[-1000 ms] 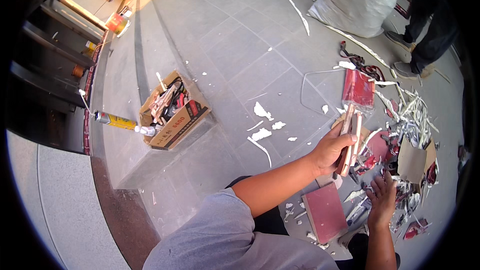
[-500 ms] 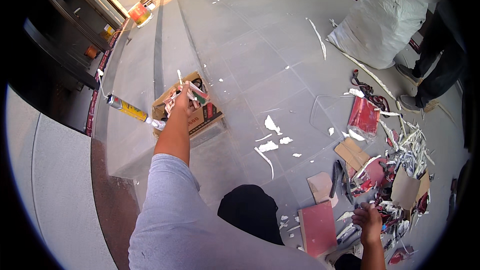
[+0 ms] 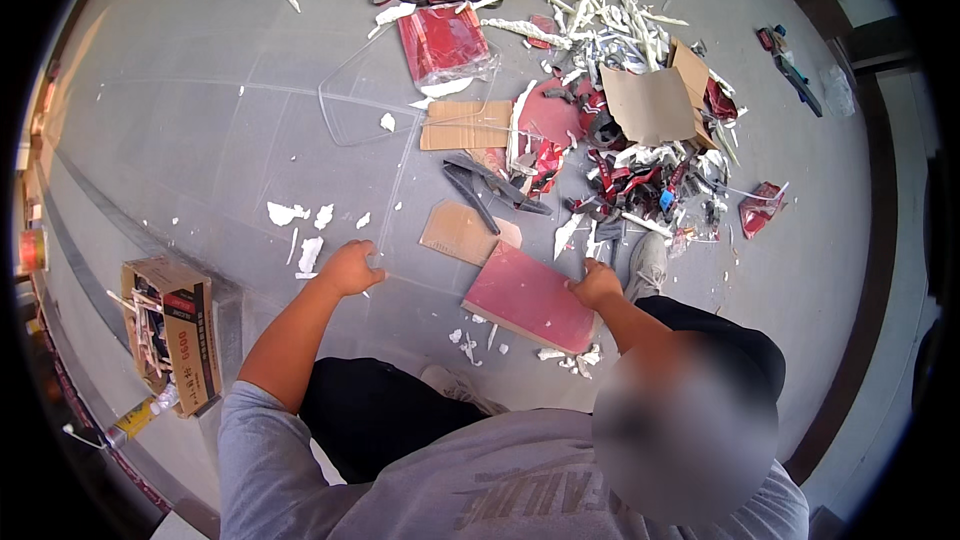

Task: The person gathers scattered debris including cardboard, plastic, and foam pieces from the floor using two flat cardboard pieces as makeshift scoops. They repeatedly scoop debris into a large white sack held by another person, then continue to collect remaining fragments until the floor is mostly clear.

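My left hand [image 3: 352,268] hovers over the grey floor with fingers bent and a gap between thumb and fingertips; nothing shows in it. Small white foam scraps [image 3: 309,254] lie just left of it. At the right edge of a flat red board [image 3: 530,298], my right hand [image 3: 597,286] has its thumb over the top face and its fingers closed at the edge; the undersides of the fingers are hidden. The board lies tilted against a piece of brown cardboard [image 3: 462,232]. Far left stands an open cardboard box [image 3: 190,340] with odds and ends inside.
A heap of white foam strips [image 3: 625,25], red scraps and cardboard [image 3: 648,105] spreads beyond my right foot [image 3: 648,262]. Dark strips [image 3: 485,185] and a red plastic-wrapped packet [image 3: 443,45] lie nearby. A foam can [image 3: 132,422] is beside the box.
My view has swung right and down. The left hand has left the cardboard box and come back toward the middle, no longer holding scraps. My right hand has moved from the heap to the red board.
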A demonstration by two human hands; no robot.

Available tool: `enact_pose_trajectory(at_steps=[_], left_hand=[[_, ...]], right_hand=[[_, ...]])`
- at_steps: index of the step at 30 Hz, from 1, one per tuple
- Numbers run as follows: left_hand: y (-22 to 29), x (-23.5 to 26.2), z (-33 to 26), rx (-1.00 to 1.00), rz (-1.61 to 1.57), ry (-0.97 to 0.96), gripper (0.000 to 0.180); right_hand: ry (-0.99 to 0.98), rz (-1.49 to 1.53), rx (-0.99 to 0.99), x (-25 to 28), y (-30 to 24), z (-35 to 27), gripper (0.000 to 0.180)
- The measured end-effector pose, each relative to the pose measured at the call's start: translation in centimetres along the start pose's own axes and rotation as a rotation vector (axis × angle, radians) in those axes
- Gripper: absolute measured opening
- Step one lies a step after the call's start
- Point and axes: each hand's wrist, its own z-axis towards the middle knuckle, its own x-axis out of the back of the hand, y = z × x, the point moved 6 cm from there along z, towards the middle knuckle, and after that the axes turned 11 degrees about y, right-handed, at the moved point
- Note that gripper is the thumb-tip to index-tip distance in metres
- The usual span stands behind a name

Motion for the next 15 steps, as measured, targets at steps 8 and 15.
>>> enact_pose_trajectory(at_steps=[8, 15], left_hand=[[12.5, -9.6, 11.0, -0.32, 0.345, 0.197, 0.088], [15.1, -11.0, 14.6, -0.304, 0.44, 0.081, 0.082]], right_hand=[[-0.001, -0.19, 0.089, -7.4, -1.9, -4.5, 0.085], [-0.39, 0.566, 0.094, -1.5, 5.0, 1.6, 0.043]])
